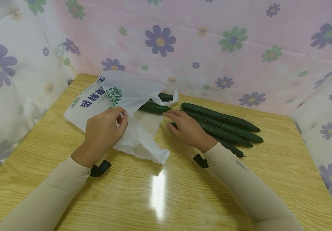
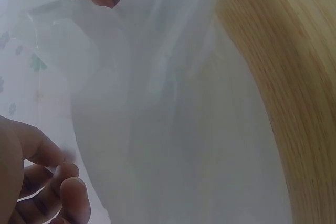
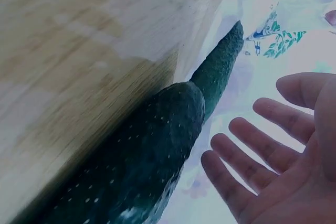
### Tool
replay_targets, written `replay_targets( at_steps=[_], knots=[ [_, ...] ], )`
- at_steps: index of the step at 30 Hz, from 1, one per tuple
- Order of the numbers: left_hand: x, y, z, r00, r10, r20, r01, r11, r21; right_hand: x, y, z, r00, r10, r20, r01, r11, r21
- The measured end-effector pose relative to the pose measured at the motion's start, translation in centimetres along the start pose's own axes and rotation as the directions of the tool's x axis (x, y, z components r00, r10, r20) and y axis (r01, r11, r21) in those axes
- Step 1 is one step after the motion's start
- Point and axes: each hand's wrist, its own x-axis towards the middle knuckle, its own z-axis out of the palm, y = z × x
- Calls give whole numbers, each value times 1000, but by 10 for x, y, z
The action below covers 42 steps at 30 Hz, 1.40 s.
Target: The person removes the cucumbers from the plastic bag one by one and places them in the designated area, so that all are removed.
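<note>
My left hand [image 1: 103, 130] pinches the edge of a white plastic bag [image 1: 137, 86] with printed characters and a green leaf design. Inside the bag's mouth lie cucumbers [image 1: 152, 107], their dark ends showing. Over the near ends of several loose cucumbers [image 1: 223, 118], my right hand [image 1: 187, 130] reaches with fingers extended, holding nothing. In the right wrist view its straight fingers [image 3: 257, 140] are spread beside a bumpy cucumber [image 3: 131, 156], and another cucumber [image 3: 218, 66] points toward the bag. The left wrist view shows the thin bag [image 2: 157, 103] beside my curled left fingers [image 2: 73, 198].
The loose cucumbers lie side by side on the wood-grain table [image 1: 284, 179], right of the bag. Flower-patterned sheeting [image 1: 194, 41] stands behind the table and along both sides. Black wrist straps [image 1: 100, 168] show below the beige sleeves [image 1: 241, 183].
</note>
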Motion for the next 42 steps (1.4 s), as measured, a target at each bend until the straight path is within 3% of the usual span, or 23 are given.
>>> replay_targets(
  at_steps=[7,13,22,30,42],
  knots=[
    [0,0,-1,1000,0,-16,0,1000,4,17,2,2,995,-67,73,65,997,28],
    [0,-1,-2,1000,-8,-9,8,1000,-1,28,2,2,990,-106,88,104,994,28],
    [-1,-1,-3,1000,-16,-1,16,1000,2,48,1,-4,987,-84,134,86,996,-15],
    [1,0,-1,1000,-10,-13,10,1000,2,56,1,-5,984,-73,165,66,997,46],
    [1,-2,-1,1000,-14,-11,14,1000,13,71,1,-2,972,-44,229,46,999,-1]
  ],
)
